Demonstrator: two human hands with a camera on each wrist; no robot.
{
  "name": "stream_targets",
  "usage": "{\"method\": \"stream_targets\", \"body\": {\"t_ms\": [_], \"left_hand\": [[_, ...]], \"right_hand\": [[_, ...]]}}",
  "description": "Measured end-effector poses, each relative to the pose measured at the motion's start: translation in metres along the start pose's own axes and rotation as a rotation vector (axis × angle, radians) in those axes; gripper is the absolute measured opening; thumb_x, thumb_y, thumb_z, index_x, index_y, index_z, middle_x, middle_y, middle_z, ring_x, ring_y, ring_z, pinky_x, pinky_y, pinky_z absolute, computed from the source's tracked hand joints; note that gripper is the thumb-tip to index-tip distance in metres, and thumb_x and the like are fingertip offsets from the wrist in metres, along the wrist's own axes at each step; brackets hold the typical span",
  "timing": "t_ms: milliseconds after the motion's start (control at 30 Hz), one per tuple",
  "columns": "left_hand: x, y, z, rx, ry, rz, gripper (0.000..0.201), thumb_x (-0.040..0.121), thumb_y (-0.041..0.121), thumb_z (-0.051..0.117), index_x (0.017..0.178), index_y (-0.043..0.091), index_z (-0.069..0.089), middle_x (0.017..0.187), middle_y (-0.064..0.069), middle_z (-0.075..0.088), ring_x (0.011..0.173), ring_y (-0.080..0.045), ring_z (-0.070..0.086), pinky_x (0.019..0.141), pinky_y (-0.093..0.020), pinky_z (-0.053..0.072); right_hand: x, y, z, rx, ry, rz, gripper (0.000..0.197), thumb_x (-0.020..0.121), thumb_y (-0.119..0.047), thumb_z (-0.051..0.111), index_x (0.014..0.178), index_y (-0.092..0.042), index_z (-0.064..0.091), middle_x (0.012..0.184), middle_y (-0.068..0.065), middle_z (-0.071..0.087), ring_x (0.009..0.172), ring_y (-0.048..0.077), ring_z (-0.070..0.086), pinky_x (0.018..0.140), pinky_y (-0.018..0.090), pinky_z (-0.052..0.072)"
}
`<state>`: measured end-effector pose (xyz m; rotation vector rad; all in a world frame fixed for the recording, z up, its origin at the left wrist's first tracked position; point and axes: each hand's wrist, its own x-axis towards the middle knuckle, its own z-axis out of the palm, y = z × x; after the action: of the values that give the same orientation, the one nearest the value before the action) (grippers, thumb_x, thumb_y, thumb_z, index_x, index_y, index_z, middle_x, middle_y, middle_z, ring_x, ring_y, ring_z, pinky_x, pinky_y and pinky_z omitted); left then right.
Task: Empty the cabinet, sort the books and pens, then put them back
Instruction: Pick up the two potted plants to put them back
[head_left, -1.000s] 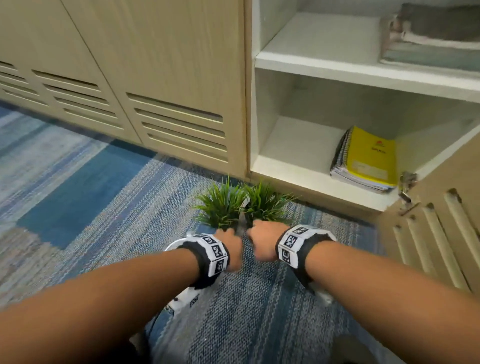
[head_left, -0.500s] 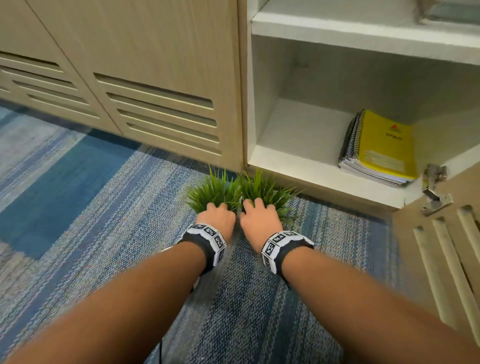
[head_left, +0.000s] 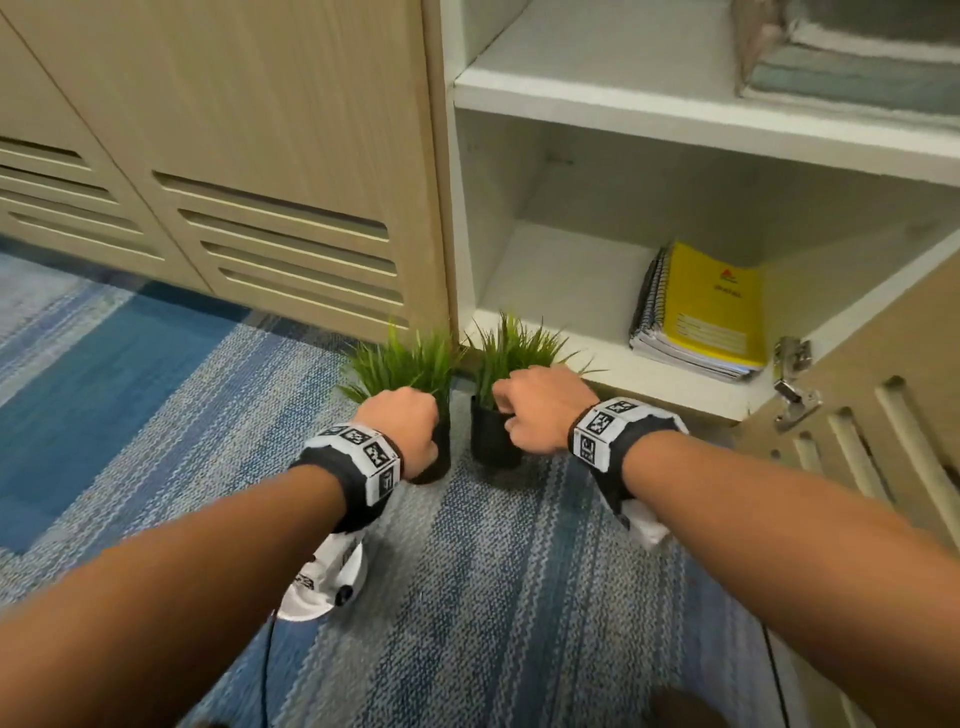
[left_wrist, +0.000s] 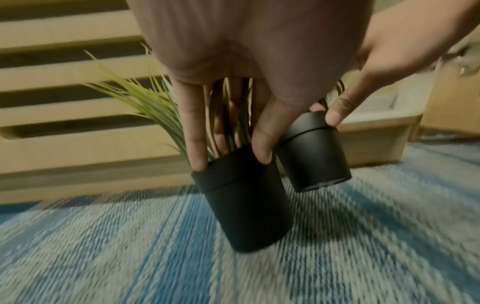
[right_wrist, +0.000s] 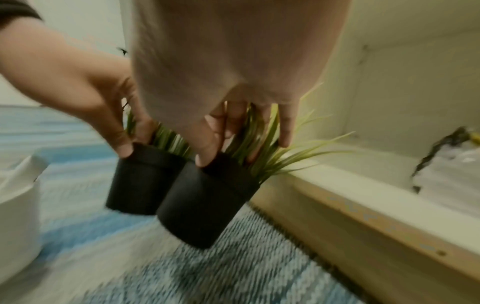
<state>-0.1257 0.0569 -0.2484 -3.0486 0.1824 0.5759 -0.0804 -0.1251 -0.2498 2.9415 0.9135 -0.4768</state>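
Two small black pots of green artificial grass hang just above the carpet in front of the open cabinet. My left hand (head_left: 402, 426) pinches the rim of the left pot (left_wrist: 244, 201) from above, thumb and fingers in the grass. In the same way my right hand (head_left: 540, 410) grips the right pot (right_wrist: 205, 205), which is tilted. The pots are side by side, a small gap apart. A stack of spiral notebooks with a yellow cover (head_left: 711, 312) lies at the right of the lower shelf (head_left: 561, 280). No pens are in view.
The cabinet's open louvred door (head_left: 883, 415) stands at the right, its hinge near the notebooks. A closed louvred door (head_left: 291, 156) is to the left. Folded items (head_left: 857, 67) lie on the upper shelf. Blue striped carpet (head_left: 467, 597) covers the floor.
Both hands have closed on the pot rims and raised the two plants off the carpet, drawing them slightly apart, nearer the cabinet's lower shelf.
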Motion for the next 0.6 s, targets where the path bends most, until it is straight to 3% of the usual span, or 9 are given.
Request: {"method": "stream_targets", "body": {"t_ms": [67, 133, 233, 333, 400, 500, 600], "left_hand": [[-0.005, 0.009, -0.027, 0.004, 0.021, 0.042, 0.011, 0.071, 0.022, 0.059, 0.076, 0.016, 0.067, 0.082, -0.007, 0.066, 0.080, -0.032, 0.065, 0.063, -0.031, 0.049], [-0.009, 0.021, -0.056, -0.003, 0.056, 0.081, 0.006, 0.069, 0.021, 0.058, 0.068, 0.018, 0.063, 0.073, -0.002, 0.060, 0.072, -0.029, 0.060, 0.059, -0.029, 0.045], [-0.006, 0.041, -0.094, -0.027, 0.142, 0.126, 0.007, 0.066, 0.022, 0.056, 0.060, 0.020, 0.054, 0.069, -0.001, 0.058, 0.067, -0.026, 0.055, 0.056, -0.027, 0.040], [0.015, 0.061, -0.117, -0.057, 0.262, 0.141, 0.009, 0.066, 0.025, 0.058, 0.070, 0.019, 0.061, 0.074, -0.003, 0.060, 0.070, -0.028, 0.056, 0.058, -0.029, 0.042], [0.038, 0.073, -0.121, -0.067, 0.327, 0.118, 0.019, 0.067, 0.026, 0.060, 0.082, 0.017, 0.068, 0.081, -0.006, 0.062, 0.072, -0.030, 0.057, 0.061, -0.032, 0.047], [0.079, 0.086, -0.113, -0.054, 0.384, 0.093, 0.015, 0.074, 0.024, 0.062, 0.082, 0.013, 0.062, 0.087, -0.008, 0.061, 0.077, -0.034, 0.059, 0.066, -0.036, 0.050], [0.123, 0.094, -0.093, 0.015, 0.411, 0.114, 0.021, 0.080, 0.025, 0.063, 0.095, 0.011, 0.062, 0.097, -0.011, 0.061, 0.090, -0.038, 0.064, 0.069, -0.038, 0.048]], "right_hand": [[-0.010, 0.017, -0.026, 0.055, 0.024, 0.014, 0.010, 0.074, -0.018, 0.060, 0.083, -0.021, 0.058, 0.082, -0.003, 0.062, 0.081, 0.021, 0.062, 0.069, 0.031, 0.049], [-0.019, 0.032, -0.052, 0.080, 0.102, 0.024, 0.008, 0.071, -0.020, 0.061, 0.078, -0.023, 0.057, 0.080, -0.005, 0.063, 0.077, 0.020, 0.059, 0.061, 0.027, 0.040], [-0.029, 0.051, -0.081, 0.003, 0.282, 0.059, 0.009, 0.073, -0.030, 0.062, 0.077, -0.026, 0.054, 0.081, -0.006, 0.060, 0.078, 0.021, 0.056, 0.071, 0.032, 0.034], [-0.022, 0.069, -0.086, -0.134, 0.444, 0.165, 0.015, 0.076, -0.035, 0.060, 0.085, -0.023, 0.062, 0.093, -0.001, 0.065, 0.092, 0.028, 0.059, 0.084, 0.042, 0.040], [-0.013, 0.083, -0.081, -0.178, 0.499, 0.245, 0.023, 0.080, -0.035, 0.058, 0.095, -0.021, 0.067, 0.102, 0.002, 0.067, 0.099, 0.031, 0.060, 0.088, 0.043, 0.041], [0.003, 0.105, -0.069, -0.183, 0.539, 0.331, 0.027, 0.085, -0.033, 0.059, 0.107, -0.019, 0.067, 0.111, 0.005, 0.068, 0.107, 0.034, 0.060, 0.094, 0.045, 0.041], [0.022, 0.123, -0.052, -0.189, 0.541, 0.367, 0.028, 0.086, -0.027, 0.060, 0.112, -0.019, 0.068, 0.120, 0.005, 0.066, 0.117, 0.035, 0.055, 0.106, 0.049, 0.032]]}}
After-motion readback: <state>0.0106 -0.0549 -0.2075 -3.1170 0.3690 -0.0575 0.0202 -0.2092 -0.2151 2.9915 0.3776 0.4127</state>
